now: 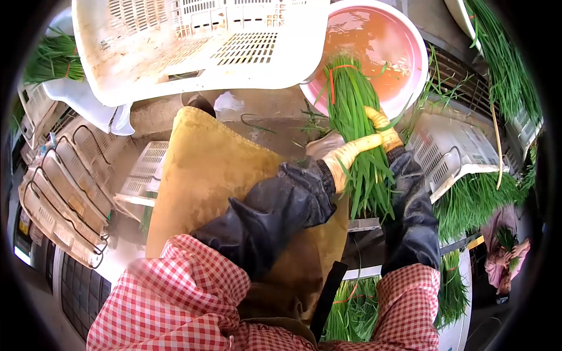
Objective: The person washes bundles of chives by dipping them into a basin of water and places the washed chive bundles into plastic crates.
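Observation:
A thick bundle of garlic chives is gripped in both my gloved hands, its banded end over the pink basin and its loose leaf tips hanging toward me. A red band circles the far end. My left hand, in a yellow glove, is closed around the bundle from the left, thumb across the leaves. From the right, my right hand wraps it, fingers curled over the top. Brownish water fills the basin; whether the far end touches it I cannot tell.
A white plastic crate stands left of the basin. More crates are stacked at left. Chives lie by a crate at right, with other bundles below. Another person holds greens at far right.

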Motion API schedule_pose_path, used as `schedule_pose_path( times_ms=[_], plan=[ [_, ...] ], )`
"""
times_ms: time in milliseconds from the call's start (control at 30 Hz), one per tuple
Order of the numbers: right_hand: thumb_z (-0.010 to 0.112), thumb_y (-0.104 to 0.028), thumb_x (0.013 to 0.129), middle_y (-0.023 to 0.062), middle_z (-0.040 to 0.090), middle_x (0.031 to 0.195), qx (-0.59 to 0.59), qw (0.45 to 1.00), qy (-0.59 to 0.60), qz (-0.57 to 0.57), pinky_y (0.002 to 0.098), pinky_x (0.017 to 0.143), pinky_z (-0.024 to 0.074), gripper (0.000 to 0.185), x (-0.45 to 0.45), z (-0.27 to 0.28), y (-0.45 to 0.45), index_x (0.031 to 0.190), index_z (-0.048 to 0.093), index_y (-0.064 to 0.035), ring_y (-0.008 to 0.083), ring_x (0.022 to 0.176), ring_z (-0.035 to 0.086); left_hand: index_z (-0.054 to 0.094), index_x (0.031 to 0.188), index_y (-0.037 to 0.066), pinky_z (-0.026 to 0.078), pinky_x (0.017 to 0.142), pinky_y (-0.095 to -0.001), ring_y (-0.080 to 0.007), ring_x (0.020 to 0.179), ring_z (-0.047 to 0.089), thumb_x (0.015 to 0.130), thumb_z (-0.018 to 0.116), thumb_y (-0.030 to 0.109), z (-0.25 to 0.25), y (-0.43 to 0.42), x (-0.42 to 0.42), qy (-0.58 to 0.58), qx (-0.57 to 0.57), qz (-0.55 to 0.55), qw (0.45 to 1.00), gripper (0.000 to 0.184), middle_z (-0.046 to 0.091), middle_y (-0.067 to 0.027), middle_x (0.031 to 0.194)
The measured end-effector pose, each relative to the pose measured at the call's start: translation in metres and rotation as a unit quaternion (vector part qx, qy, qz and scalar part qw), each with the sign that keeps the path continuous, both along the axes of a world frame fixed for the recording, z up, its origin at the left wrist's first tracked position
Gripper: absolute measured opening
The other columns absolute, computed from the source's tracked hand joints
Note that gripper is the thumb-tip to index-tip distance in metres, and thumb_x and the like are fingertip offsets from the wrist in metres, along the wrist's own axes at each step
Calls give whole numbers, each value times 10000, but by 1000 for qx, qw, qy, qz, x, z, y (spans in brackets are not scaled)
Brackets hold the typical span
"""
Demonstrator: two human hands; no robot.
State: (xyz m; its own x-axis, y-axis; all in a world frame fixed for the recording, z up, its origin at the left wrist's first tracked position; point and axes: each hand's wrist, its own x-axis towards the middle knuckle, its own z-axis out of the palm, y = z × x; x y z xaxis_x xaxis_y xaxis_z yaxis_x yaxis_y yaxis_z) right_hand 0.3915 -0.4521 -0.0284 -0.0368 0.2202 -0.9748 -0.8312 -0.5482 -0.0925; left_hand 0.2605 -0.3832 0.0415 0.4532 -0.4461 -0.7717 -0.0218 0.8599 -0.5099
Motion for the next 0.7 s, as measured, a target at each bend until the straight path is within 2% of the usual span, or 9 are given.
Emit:
schedule_pose_path(
  times_ms=[67,167,300,400,467,500,567,633,700],
  plan=[
    [665,-21,787,117,627,1087,-21,992,-57,-107,379,706,582,530,-25,49,2,1275,474,-99,257,873,657,571,1121,68,548,531,-324,-203,643,640,769,762,262,31,-1,-18,-52,-9,-2,999,445,655,-70,845],
    [644,-11,804,89,608,1118,-48,976,-112,-179,370,746,570,542,-79,74,-19,1294,446,-129,231,911,635,537,1213,72,529,773,-372,-216,919,619,781,732,231,55,-17,-56,-28,-9,-60,998,500,630,-85,1034],
    [642,-65,829,100,626,1093,-91,978,-81,-166,367,705,584,506,-138,38,-56,1301,462,-98,239,870,656,571,1168,55,544,707,-378,-221,792,644,776,734,209,39,-18,-95,13,-113,-153,982,452,660,-82,952],
    [668,-121,834,101,589,1177,-34,969,-17,-245,383,801,551,558,-141,44,-54,1340,432,-107,237,983,620,596,1131,34,547,688,-389,-225,746,650,773,731,194,39,-12,-101,-36,14,-189,981,415,672,-84,912],
    [690,-154,837,82,525,1276,-15,996,25,-89,429,892,475,711,-118,62,-47,1442,317,-165,230,1098,547,597,1133,24,546,715,-383,-220,785,654,769,728,160,33,-7,-110,-62,-33,-226,972,410,677,-98,933],
    [705,-291,837,92,481,1327,10,997,71,20,448,943,425,773,-92,66,-46,1467,275,-171,229,1152,501,579,1162,21,542,737,-374,-226,821,655,765,717,111,31,-6,-116,-53,0,-206,977,429,679,-107,942],
    [681,-523,795,111,587,1158,-77,966,154,193,363,805,492,704,-32,51,-55,1347,461,-147,227,955,604,575,1167,37,529,783,-361,-241,861,649,753,703,45,25,-1,-133,-31,65,-205,976,433,672,-112,982],
    [655,-487,830,101,618,1047,-81,986,3,147,353,765,512,584,9,19,-70,1285,522,-145,225,897,629,574,1154,57,519,804,-346,-225,899,636,715,720,-17,15,1,-149,-3,93,-271,958,468,660,-92,1005],
    [625,-527,834,132,539,1208,-47,992,-108,50,380,893,455,730,31,-19,-59,1409,374,-155,250,1080,553,566,1157,60,519,800,-346,-212,904,631,708,725,-27,18,-5,-150,22,163,-303,939,485,658,-84,1003]
  ],
)
